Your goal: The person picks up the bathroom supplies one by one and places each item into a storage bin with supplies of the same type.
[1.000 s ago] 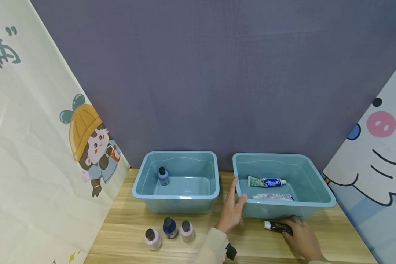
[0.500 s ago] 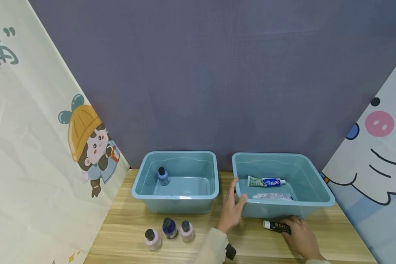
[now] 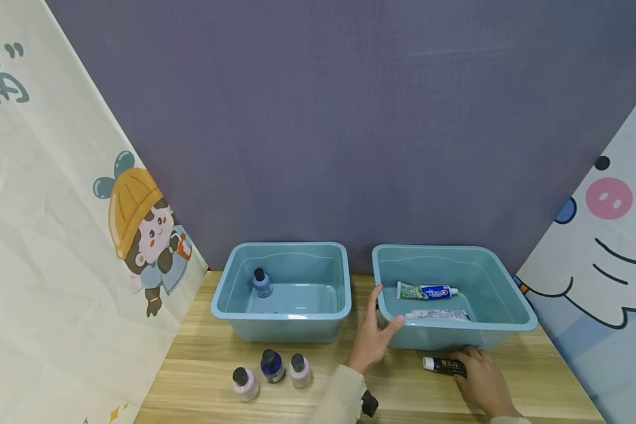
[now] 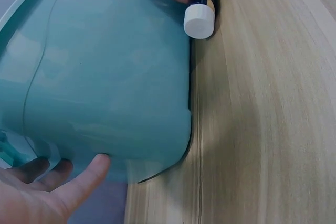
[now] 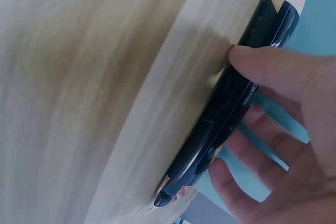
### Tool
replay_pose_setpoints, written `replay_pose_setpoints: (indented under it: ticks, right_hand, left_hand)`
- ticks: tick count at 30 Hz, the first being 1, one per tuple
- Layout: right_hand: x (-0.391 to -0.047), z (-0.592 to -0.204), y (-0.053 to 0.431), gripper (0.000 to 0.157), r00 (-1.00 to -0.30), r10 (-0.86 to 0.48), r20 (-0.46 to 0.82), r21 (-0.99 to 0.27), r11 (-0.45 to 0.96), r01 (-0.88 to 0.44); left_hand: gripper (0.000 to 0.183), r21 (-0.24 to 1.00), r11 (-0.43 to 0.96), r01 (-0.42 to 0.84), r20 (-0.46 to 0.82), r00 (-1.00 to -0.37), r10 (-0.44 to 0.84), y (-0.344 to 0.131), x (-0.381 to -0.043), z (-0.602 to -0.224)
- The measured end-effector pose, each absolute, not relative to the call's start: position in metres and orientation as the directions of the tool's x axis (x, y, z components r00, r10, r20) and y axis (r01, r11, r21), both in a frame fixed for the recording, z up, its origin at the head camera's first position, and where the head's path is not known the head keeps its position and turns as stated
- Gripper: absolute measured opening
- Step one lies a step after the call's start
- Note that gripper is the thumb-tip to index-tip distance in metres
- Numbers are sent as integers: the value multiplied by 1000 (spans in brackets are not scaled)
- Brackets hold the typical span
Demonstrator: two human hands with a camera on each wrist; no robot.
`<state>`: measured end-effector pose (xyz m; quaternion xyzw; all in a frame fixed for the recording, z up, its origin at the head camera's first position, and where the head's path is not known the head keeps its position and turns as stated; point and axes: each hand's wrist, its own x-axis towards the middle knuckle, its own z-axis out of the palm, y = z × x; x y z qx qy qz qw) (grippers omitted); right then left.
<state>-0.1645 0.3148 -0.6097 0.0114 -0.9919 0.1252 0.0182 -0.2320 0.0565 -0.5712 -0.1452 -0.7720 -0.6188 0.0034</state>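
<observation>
Currently right hand [image 3: 483, 383] pinches black tube [image 3: 446, 365], left hand [image 3: 370, 344] spread, touching right bin [image 3: 429, 338]

Horizontal black tube [image 3: 446, 365], white-capped — lengthwise just in front of the upright, open-topped right-hand teal bin [image 3: 440, 337]

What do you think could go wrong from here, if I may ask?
The black tube lies close to the right bin, so it might bump that bin if the right hand lifts it straight up. The left hand, touching the bin near its corner, might nudge it. The left sleeve is near a pink bottle and could possibly knock it over.
</observation>
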Motion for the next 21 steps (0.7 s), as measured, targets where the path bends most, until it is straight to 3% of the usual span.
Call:
replay_pose_setpoints:
  ticks: [9,21]
  right_hand:
    - [-169,-608,318,35,-999,-7,-40,-279,960,4]
    - [-165,-608,326,37,-998,-49,-32,-279,960,-38]
  left_hand:
    - [75,955,200,221,179,-962,207,57,-233,-572]
    - [75,954,201,223,181,-962,206,59,-232,-573]
